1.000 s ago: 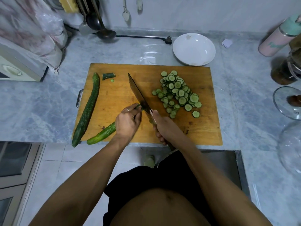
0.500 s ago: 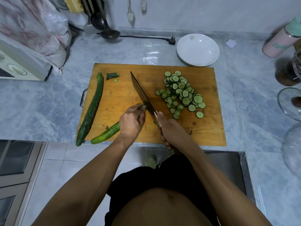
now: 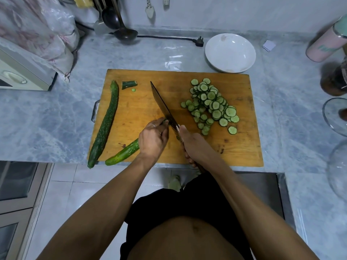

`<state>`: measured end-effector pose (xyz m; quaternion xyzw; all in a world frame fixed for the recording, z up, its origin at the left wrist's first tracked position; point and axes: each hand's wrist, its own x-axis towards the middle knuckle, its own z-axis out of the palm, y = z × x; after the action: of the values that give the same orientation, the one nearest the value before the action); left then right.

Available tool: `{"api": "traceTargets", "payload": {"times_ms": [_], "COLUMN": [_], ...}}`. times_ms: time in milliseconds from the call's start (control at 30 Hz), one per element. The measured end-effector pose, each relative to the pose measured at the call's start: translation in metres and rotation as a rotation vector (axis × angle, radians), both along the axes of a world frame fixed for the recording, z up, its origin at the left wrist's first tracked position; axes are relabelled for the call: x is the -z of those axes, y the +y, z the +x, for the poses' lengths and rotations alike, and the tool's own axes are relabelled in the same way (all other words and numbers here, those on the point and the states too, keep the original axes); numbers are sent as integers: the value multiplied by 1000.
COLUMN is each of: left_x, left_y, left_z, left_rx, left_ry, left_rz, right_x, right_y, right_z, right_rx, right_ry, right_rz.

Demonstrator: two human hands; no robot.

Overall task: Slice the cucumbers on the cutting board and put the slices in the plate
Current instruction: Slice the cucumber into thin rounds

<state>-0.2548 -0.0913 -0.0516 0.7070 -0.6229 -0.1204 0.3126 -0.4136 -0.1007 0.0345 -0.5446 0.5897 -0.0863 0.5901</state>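
Observation:
On the wooden cutting board [image 3: 247,151] my left hand [image 3: 153,137] holds down a partly cut cucumber [image 3: 123,154], fingers curled over its cut end. My right hand [image 3: 195,147] grips the handle of a knife [image 3: 163,106] whose blade stands against that cut end. A whole long cucumber [image 3: 106,124] lies along the board's left edge. A cut-off end piece [image 3: 129,84] sits near the top left. A pile of several cucumber slices [image 3: 211,105] covers the board's right half. The white plate [image 3: 230,53] stands behind the board, holding no slices.
A ladle [image 3: 123,33] and a black power cord [image 3: 169,37] lie at the back of the marble counter. A pink bottle [image 3: 326,44], a dark jar [image 3: 336,81] and glass bowls [image 3: 336,117] stand at the right. A white appliance [image 3: 20,72] sits at the left.
The knife and my left hand have stayed at the cucumber's cut end with only small slicing motion. The view has shifted slightly.

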Motion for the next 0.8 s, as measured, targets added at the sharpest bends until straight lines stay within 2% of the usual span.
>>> {"api": "traceTargets", "payload": {"times_ms": [233,367,467,633,800], "left_x": [-8,-20,-19,-16,-22], "left_y": [-2,-12,-13,-9,-14], "left_z": [3,17,25,10,-7], "left_rx": [16,169,236,-14,-266], "left_ry": [23,-154,-162,45,259], "left_rz": [42,134,153,127,185], "right_x": [6,6,5,8,5], "right_y": [1,-3,-8,-5,0], "right_z": [1,-5,-10,1,5], "right_rx": [15,24,8,-34,-65], "right_ry": [-4,-17,-19,96,116], "right_rz": [2,61,76,-94,-148]}}
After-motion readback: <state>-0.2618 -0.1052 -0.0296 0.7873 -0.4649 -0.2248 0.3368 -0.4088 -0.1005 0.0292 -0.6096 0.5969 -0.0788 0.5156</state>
